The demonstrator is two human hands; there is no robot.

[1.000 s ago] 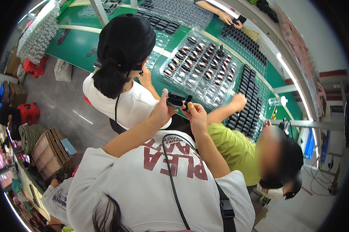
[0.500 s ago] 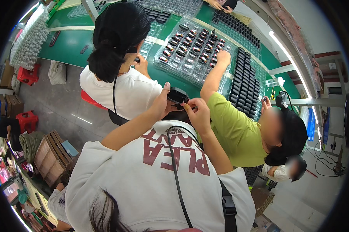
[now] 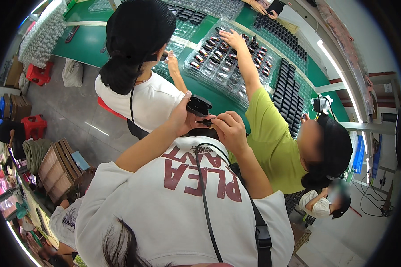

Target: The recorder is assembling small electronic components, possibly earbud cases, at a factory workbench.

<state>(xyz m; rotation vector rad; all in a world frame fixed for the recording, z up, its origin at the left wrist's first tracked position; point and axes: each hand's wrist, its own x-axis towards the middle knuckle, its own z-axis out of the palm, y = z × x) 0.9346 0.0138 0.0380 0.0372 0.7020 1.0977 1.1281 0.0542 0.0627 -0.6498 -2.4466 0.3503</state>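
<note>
In front of my chest, my left hand [image 3: 181, 116] is closed round a small black hinged case [image 3: 199, 106], which looks like an earbud case with its lid raised. Just below the case sits a small black piece [image 3: 204, 122], perhaps an earbud, at the left hand's fingers. The fingertips of my right hand [image 3: 230, 130] pinch the near end of this piece. Its exact shape is too small to make out.
Beyond my hands a green table [image 3: 208, 85] carries a clear compartment tray [image 3: 234, 80] of small black parts. Black cases [image 3: 286, 86] stand in rows farther right. One co-worker [image 3: 140, 98] sits close on my left, another in green [image 3: 276, 147] on my right.
The black case now shows its open inside, and the small black piece has come into sight below it. The green-clad co-worker's hand has moved from the tray's right side to its far edge.
</note>
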